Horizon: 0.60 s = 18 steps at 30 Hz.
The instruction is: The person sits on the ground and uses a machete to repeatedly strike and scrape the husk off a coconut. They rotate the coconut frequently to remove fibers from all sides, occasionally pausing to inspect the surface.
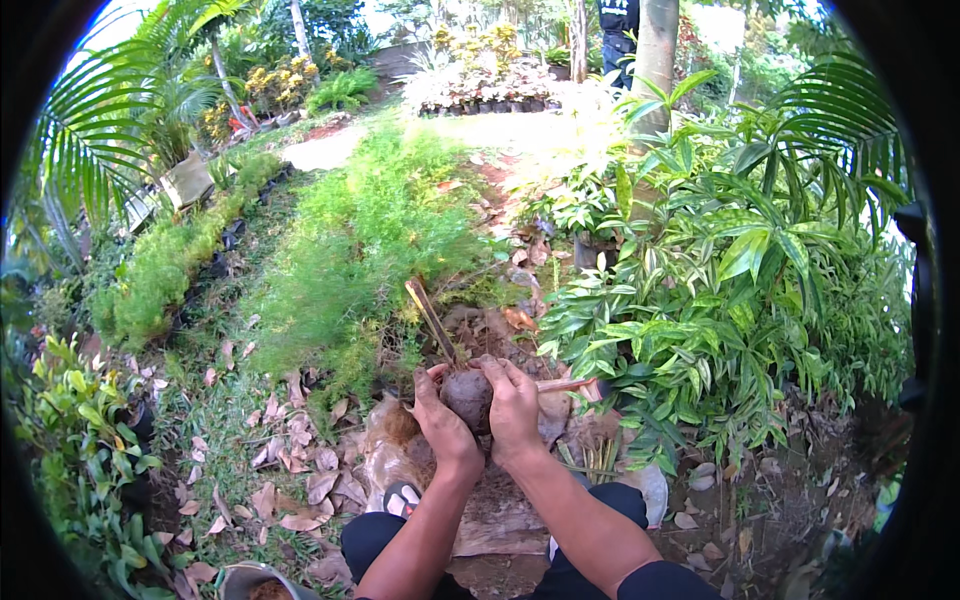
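Note:
Between my two palms I hold a dark, rounded ball of soil (pixel 466 397), with a brown cut stem (pixel 433 319) rising from its top and leaning to the left. My left hand (pixel 442 420) cups the ball's left side. Around its right side curls my right hand (pixel 513 409), the thumb near the base of the stem. Both hands are smeared with soil. Beneath them lies a wooden board (pixel 499 536) with brown fibre on it. Clear plastic with brown fibre (pixel 394 424) lies left of the hands, and a bundle of cut green stems (pixel 600 459) lies to the right.
A bucket (pixel 262 581) with brown fibre stands at the lower left. Feathery green plants (pixel 360 247) grow ahead, leafy shrubs (pixel 720 300) to the right. Dry leaves (pixel 300 487) cover the ground at left. A person (pixel 619 37) stands far back beside a tree trunk (pixel 656 67).

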Available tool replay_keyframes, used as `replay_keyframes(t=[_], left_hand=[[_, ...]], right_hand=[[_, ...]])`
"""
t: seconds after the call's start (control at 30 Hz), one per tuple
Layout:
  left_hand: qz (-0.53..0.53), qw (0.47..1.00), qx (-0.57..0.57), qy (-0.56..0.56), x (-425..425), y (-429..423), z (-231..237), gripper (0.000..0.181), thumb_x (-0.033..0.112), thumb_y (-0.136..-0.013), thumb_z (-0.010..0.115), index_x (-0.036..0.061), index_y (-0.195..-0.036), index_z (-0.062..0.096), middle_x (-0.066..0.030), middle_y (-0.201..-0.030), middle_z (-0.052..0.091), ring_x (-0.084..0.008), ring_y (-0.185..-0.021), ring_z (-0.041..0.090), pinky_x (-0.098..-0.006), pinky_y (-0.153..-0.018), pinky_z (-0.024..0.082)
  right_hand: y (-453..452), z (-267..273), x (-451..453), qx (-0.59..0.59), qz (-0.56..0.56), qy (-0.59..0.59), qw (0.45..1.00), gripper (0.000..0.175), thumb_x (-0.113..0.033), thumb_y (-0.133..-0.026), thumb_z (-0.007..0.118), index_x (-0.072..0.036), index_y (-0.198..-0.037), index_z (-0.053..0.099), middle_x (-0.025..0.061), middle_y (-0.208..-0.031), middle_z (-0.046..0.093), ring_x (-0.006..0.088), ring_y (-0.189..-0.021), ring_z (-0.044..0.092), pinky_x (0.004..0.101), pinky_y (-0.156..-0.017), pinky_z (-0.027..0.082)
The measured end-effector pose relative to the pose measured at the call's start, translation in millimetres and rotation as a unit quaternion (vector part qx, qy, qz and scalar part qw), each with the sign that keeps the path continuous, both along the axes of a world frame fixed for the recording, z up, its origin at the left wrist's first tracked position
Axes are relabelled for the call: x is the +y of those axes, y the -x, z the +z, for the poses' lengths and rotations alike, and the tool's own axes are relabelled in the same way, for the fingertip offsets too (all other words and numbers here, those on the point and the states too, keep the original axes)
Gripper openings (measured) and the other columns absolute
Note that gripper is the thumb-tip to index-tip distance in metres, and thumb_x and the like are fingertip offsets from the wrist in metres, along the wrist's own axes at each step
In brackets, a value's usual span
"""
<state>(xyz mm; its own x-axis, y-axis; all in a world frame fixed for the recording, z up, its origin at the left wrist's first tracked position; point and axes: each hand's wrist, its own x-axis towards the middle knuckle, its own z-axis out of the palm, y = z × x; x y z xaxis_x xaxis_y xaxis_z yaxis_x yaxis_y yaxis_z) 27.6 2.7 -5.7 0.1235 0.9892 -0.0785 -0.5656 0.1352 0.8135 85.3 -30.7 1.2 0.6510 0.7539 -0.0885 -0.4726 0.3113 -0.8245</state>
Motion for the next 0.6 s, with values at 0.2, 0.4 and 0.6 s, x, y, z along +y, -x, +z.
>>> replay_keyframes(t=[0.2, 0.4, 0.6], left_hand=[[0.003, 0.998, -0.053, -0.014, 16, 12, 13, 0.039, 0.037, -0.100, 0.055, 0.0032, -0.081, 0.059, -0.0013, -0.073, 0.058, -0.0074, -0.063, 0.052, -0.0250, -0.057, 0.044], [0.008, 0.980, 0.066, -0.186, 17, 23, 22, 0.032, 0.028, -0.100, 0.057, 0.0022, -0.081, 0.063, -0.0006, -0.075, 0.061, -0.0056, -0.068, 0.052, -0.0222, -0.063, 0.043], [-0.127, 0.973, 0.019, -0.191, 13, 18, 27, 0.039, 0.036, -0.099, 0.054, -0.0007, -0.108, 0.063, -0.0078, -0.100, 0.065, -0.0133, -0.093, 0.059, -0.0287, -0.085, 0.047]], right_hand=[[12, 8, -2, -0.121, 0.009, 0.000, 0.993, 0.017, -0.017, -0.098, 0.055, -0.002, -0.103, 0.060, 0.0007, -0.095, 0.059, 0.0067, -0.090, 0.053, 0.0220, -0.082, 0.043], [9, 19, -8, -0.240, 0.011, -0.031, 0.970, 0.028, -0.022, -0.092, 0.065, 0.001, -0.106, 0.059, 0.0049, -0.095, 0.063, 0.0115, -0.088, 0.059, 0.0255, -0.081, 0.048], [6, 20, -11, -0.028, 0.057, -0.079, 0.995, 0.016, -0.015, -0.093, 0.061, -0.004, -0.105, 0.060, 0.0014, -0.093, 0.063, 0.0068, -0.082, 0.059, 0.0224, -0.072, 0.048]])
